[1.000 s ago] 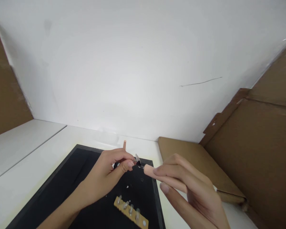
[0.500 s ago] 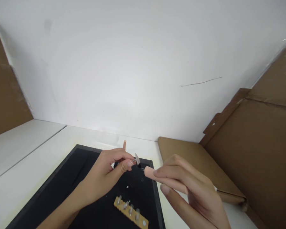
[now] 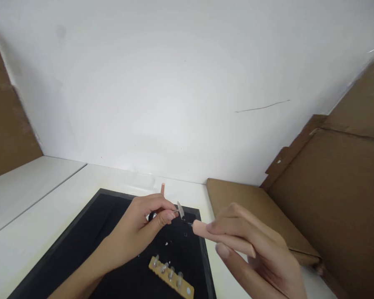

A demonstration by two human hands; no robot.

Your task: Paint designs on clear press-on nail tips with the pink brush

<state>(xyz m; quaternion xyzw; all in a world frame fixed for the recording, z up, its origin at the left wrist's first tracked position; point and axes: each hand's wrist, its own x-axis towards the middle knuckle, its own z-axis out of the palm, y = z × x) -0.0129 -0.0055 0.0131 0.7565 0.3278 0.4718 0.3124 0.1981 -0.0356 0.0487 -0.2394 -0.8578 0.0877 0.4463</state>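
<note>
My left hand [image 3: 149, 216] is closed in a pinch over the black mat. A thin grey metal tip [image 3: 176, 211] pokes out between thumb and index finger. Behind the knuckles a pink stick end [image 3: 162, 188] stands up; the fingers hide whether it joins that tip. My right hand [image 3: 255, 249] grips a slim tool by its pink handle [image 3: 222, 238], its thin dark shank pointing left. Between the hands is a pale, narrow, blade-like piece [image 3: 181, 210], its lower end at the shank; I cannot tell whether it is part of that tool.
Below the hands, a tan scalloped strip [image 3: 190, 290] holding several clear upright pegs lies on the black mat [image 3: 112, 216]. Small pale bits [image 3: 166, 243] are scattered near it. A flat cardboard box [image 3: 237, 197] lies right, beside a tall cardboard panel [image 3: 339, 187]. A white wall [image 3: 174, 104] rises behind.
My right hand has shifted slightly right and down with the pink-handled tool. The pale piece has moved a little right and down. My left hand is almost still.
</note>
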